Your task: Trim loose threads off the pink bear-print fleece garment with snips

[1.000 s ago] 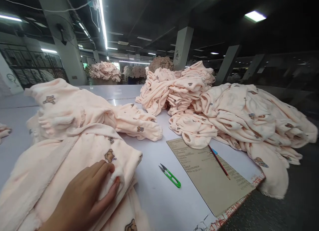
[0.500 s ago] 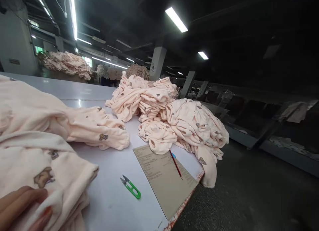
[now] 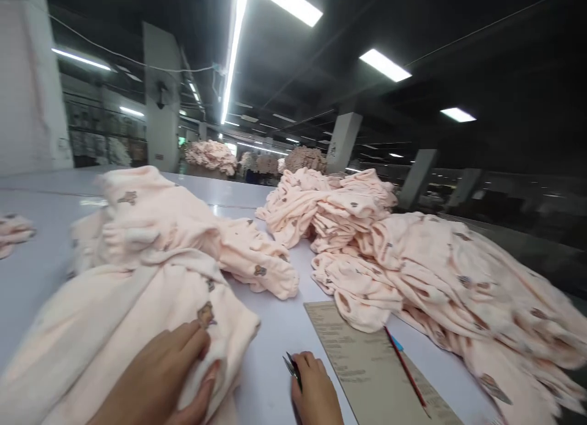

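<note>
While the left hand (image 3: pixel 158 382) lies spread on the near garment (image 3: pixel 114 327), its fingers rest on the soft peach fleece and its thumb hooks under the folded edge, so the cloth is pinched lightly between thumb and fingers. That garment lies at the near left of the white table (image 3: pixel 275 327), printed with small brown bears, and one bear sits just beyond the fingertips.

To the right, the right hand (image 3: pixel 316 391) is curled over the thread snips (image 3: pixel 292 369). Only the dark blade tips show, poking out past the knuckles towards the far side; the handle is hidden under the hand. The fingers are drawn together around the tool, which lies low against the table top.

Just beside that hand, to its right, lies a tan sheet of card (image 3: pixel 367 376) printed with lines of text, and a red pencil (image 3: pixel 406 371) rests slantwise across it, with a bit of blue showing at its upper end.

Beyond the near garment a second peach piece (image 3: pixel 183 229) lies bunched, one sleeve trailing towards the middle of the table. On the right a large heap of like garments (image 3: pixel 413 266) spreads along the table edge. Further piles stand in the dim hall behind, under strip lights.
</note>
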`<state>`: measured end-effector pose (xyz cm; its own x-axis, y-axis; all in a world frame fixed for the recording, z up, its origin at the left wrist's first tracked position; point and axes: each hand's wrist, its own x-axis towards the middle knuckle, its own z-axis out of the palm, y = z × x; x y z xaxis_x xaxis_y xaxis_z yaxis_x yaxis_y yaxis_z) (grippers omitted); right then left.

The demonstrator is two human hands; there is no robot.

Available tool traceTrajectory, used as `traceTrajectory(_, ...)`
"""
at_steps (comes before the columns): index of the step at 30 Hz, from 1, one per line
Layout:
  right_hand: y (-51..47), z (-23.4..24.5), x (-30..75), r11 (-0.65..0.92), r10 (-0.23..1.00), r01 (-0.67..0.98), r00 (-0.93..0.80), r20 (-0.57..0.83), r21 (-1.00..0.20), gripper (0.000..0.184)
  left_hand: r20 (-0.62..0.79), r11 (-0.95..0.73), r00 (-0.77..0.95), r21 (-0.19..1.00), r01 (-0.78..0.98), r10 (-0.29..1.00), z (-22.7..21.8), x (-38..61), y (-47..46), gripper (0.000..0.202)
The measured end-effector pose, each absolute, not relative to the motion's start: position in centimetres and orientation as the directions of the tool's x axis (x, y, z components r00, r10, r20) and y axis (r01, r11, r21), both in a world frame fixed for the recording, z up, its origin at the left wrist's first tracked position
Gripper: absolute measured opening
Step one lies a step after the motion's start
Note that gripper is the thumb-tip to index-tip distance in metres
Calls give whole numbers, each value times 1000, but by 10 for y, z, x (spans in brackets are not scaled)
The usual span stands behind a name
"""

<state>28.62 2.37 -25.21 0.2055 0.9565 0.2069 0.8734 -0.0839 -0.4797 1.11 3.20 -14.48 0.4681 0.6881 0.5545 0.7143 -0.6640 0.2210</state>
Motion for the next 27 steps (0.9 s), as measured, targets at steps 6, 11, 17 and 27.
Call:
traceTrajectory(6,36,-265,289,-129,938,763,301,172,-633,47,424,-576,434,302,760,795,-130,21,19,18)
traceTrajectory(11,28,-233,287,-44,984,373,178,25,-927,38,417,-557,410,339,758,811,-127,21,16,16)
traceTrajectory(17,13,-173,214,-2,994,-332,-101,34,-943,35,355,-576,469,321,751,809,-128,17,18,14)
traceTrajectory(27,13,-189,150,341,931,358,2,366,-869,27,498,-473,113,693,544,860,-150,2,20,15)
